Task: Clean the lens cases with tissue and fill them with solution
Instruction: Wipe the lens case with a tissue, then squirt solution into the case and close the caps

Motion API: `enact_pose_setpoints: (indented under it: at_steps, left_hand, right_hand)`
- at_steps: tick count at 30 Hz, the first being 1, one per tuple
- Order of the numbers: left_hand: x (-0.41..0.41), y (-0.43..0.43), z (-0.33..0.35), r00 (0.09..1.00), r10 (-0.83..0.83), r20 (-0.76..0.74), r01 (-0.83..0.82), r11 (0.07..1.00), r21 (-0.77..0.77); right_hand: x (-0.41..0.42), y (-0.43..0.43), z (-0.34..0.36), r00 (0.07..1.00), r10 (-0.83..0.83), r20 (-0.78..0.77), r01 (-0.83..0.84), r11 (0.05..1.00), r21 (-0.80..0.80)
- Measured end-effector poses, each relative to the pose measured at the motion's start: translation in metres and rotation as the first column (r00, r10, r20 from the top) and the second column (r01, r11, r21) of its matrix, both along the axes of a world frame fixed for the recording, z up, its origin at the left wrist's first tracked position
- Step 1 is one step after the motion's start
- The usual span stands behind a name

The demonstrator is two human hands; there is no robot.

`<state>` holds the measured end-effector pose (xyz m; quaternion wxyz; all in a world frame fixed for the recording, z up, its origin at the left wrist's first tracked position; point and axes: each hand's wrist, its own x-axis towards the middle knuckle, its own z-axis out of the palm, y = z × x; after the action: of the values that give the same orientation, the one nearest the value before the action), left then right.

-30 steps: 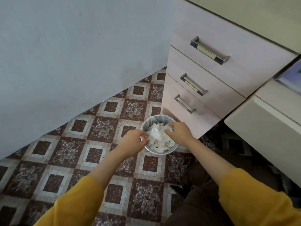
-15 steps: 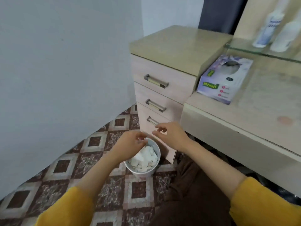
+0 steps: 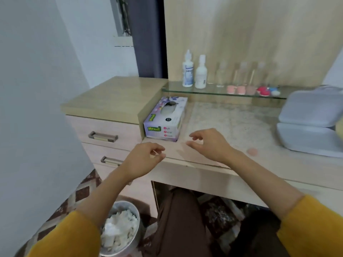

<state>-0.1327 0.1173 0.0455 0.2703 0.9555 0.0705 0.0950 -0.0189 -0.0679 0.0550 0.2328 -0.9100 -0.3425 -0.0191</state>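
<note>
A purple tissue box (image 3: 165, 119) lies on the desk's left end. Two white solution bottles (image 3: 194, 72) stand on the glass shelf (image 3: 213, 91) at the back. Pink, red and blue lens cases (image 3: 252, 90) sit in a row further right on that shelf. My left hand (image 3: 143, 158) hovers at the desk's front edge with loosely curled fingers and holds nothing. My right hand (image 3: 207, 143) hovers over the desk just right of the tissue box, fingers relaxed, also holding nothing.
A metal bin (image 3: 120, 230) full of used tissues stands on the tiled floor at the lower left. Drawers (image 3: 104, 134) are left of the desk. A pale lidded box (image 3: 311, 123) sits at the desk's right. A small pink spot (image 3: 252, 151) marks the desk.
Both hands let go of the tissue over the bin and rose to the desk. The view swung up from the floor to the desktop.
</note>
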Motion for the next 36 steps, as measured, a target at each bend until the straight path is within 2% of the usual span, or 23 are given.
enact_pose_setpoints:
  at_steps: [5,11,16,22,28,33,36]
  left_hand:
    - [0.046,-0.029,-0.001,0.994,-0.106,0.026,0.106,0.994,0.006]
    - [0.088,-0.058,-0.019,0.983,-0.183,0.011,0.183,0.983,-0.001]
    - [0.117,-0.069,-0.034,0.981,-0.192,-0.006,0.192,0.981,0.001]
    - [0.136,-0.070,-0.050,0.983,-0.185,0.011,0.183,0.980,0.072]
    - [0.146,-0.072,-0.056,0.978,-0.210,0.009,0.208,0.971,0.115]
    - [0.152,-0.072,-0.056,0.975,-0.219,0.025,0.217,0.973,0.083]
    - [0.156,-0.072,-0.051,0.977,-0.204,0.059,0.205,0.979,0.002]
  right_hand:
    - [0.024,-0.055,-0.003,0.988,-0.157,-0.013,0.157,0.988,0.002]
    - [0.039,-0.104,-0.017,0.963,-0.270,-0.008,0.269,0.963,-0.030]
    - [0.043,-0.133,-0.035,0.964,-0.265,0.007,0.265,0.962,-0.059]
    - [0.051,-0.149,-0.055,0.934,-0.356,0.016,0.353,0.931,0.097]
    - [0.064,-0.148,-0.057,0.936,-0.351,0.024,0.344,0.928,0.141]
    - [0.075,-0.144,-0.057,0.937,-0.348,0.008,0.343,0.926,0.156]
    - [0.076,-0.144,-0.056,0.943,-0.331,-0.015,0.330,0.931,0.157]
